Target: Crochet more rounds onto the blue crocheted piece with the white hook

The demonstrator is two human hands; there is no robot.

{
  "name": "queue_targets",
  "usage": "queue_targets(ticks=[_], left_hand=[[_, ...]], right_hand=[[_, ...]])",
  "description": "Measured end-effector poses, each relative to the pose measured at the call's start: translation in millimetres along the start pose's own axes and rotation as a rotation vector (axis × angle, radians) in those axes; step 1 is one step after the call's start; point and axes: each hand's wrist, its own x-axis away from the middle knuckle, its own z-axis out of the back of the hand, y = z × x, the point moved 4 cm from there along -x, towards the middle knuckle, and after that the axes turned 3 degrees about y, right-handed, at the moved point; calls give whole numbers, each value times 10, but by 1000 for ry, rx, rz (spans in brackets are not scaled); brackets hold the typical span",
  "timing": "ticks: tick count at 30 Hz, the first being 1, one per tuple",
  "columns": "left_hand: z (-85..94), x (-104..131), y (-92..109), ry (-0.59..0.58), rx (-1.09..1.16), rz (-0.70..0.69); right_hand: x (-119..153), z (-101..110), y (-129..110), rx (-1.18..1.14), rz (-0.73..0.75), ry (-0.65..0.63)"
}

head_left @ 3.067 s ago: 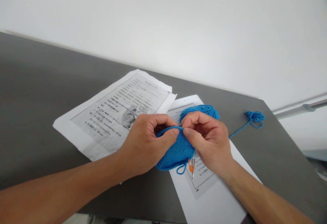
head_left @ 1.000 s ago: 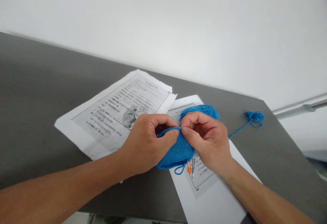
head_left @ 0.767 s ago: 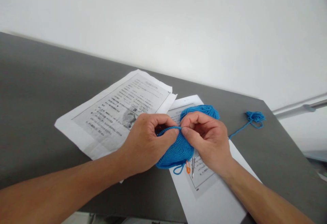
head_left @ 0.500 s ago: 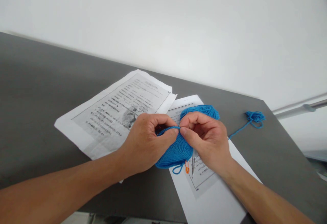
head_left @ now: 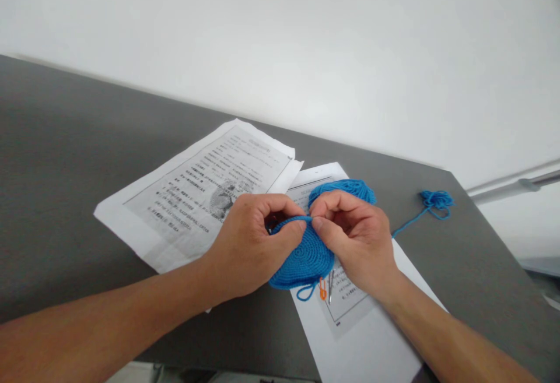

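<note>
A round blue crocheted piece point(head_left: 301, 257) hangs between my two hands, its stitches running in rings. My left hand point(head_left: 254, 240) grips its upper edge between thumb and fingers. Close beside it, my right hand point(head_left: 356, 234) pinches the same edge with thumb and index finger. An orange stitch marker point(head_left: 322, 288) dangles from the lower right rim, near a loose loop of blue yarn point(head_left: 307, 292). On the paper just right of the marker lies a thin metal crochet hook point(head_left: 331, 285). Part of the piece is hidden behind my left hand.
Printed sheets point(head_left: 192, 190) lie on the grey table point(head_left: 65, 138) to the left, and another printed sheet point(head_left: 363, 336) is under my right hand. A blue yarn skein point(head_left: 345, 188) sits behind that hand. A small yarn bundle point(head_left: 437, 199) rests farther right, trailing a strand. A white wall point(head_left: 280, 51) stands behind.
The crocheted piece has shifted slightly to the right and its face has turned a little more toward me. Both hands stay nearly in place, still pinching the edge.
</note>
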Motion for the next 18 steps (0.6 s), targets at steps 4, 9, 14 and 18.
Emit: queue_targets(ticks=[4,9,14,18], left_hand=[[2,4,-5,10,-16,4],[15,5,-28,24,-49,3],[7,3,-27,26,-47,-8],[7,5,-24,23,-50,-6]], right_hand=[[5,-2,13,-15,-2,-16],[3,-7,13,-28,20,-27],[-3,-15,9,-34,30,-28],[0,-13,14,-14,28,-35]])
